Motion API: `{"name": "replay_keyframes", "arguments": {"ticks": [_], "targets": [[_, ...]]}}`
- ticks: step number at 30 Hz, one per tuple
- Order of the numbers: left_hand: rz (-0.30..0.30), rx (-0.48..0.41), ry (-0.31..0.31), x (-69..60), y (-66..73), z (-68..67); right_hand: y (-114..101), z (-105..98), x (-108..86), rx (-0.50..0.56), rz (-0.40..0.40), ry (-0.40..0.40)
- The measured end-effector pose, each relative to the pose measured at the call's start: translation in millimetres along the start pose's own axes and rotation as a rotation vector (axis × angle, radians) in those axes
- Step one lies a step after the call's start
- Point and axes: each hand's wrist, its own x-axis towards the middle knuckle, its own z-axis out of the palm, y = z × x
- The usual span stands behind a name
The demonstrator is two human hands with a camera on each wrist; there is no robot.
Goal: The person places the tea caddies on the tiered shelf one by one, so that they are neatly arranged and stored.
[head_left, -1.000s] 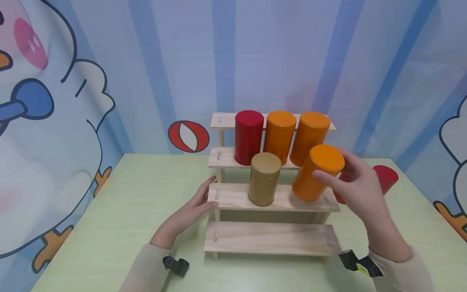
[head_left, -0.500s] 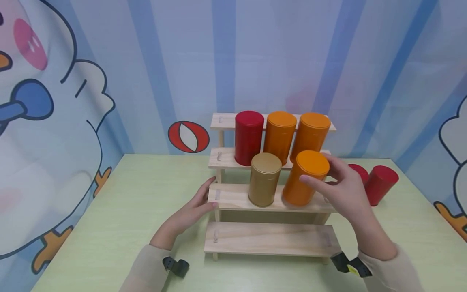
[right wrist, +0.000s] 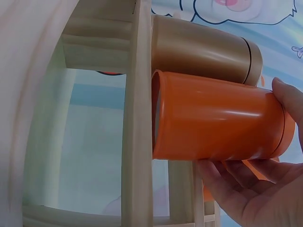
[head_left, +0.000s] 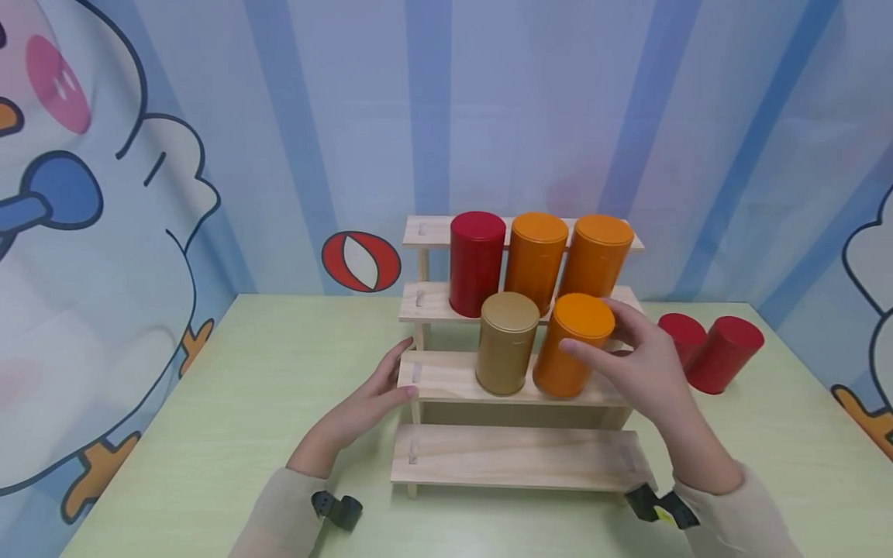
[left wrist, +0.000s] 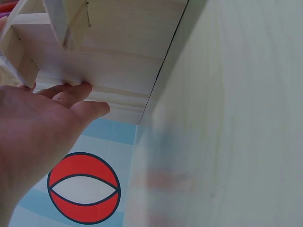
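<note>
My right hand (head_left: 645, 360) pinches an orange lidded canister (head_left: 568, 356) near its top, thumb in front and fingers behind. The canister stands close beside a gold canister (head_left: 507, 345) on the second tier from the bottom of a wooden step rack (head_left: 516, 457). In the right wrist view the orange canister (right wrist: 218, 116) has its base at the shelf board; a small gap at the base cannot be ruled out. My left hand (head_left: 363, 407) rests against the rack's left end, and its fingers (left wrist: 75, 94) look nearly straight against the wood in the left wrist view.
On the tier above stand a red canister (head_left: 477, 263) and two orange canisters (head_left: 536, 260). Two red canisters (head_left: 725, 355) are on the pale green table (head_left: 209, 465) to the rack's right. A blue patterned backdrop (head_left: 349, 116) hangs behind.
My right hand has moved left with the orange canister, bringing it down and more upright beside the gold one. The two red canisters on the right are less covered. My left hand stays put.
</note>
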Motion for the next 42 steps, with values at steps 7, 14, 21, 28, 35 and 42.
{"name": "replay_keyframes", "arguments": {"ticks": [7,14,21,28,35,42], "targets": [[-0.001,-0.003,-0.004,-0.4,1.1,0.7,2,2,0.7,-0.008,0.017,-0.021],[-0.007,-0.004,-0.003,-0.3,1.8,1.7,3,3,2.4,0.009,0.010,-0.025],[-0.021,0.001,0.003,-0.9,3.0,2.2,4,2,3.6,0.005,0.029,-0.043],[-0.023,0.007,0.004,0.0,1.5,1.7,4,2,3.5,-0.012,0.029,-0.048],[-0.024,0.004,0.003,-0.2,0.5,0.3,2,1,1.7,-0.018,0.014,-0.043],[-0.022,0.003,0.004,-0.5,1.3,0.6,3,-12,-0.7,-0.016,-0.064,0.016]]}}
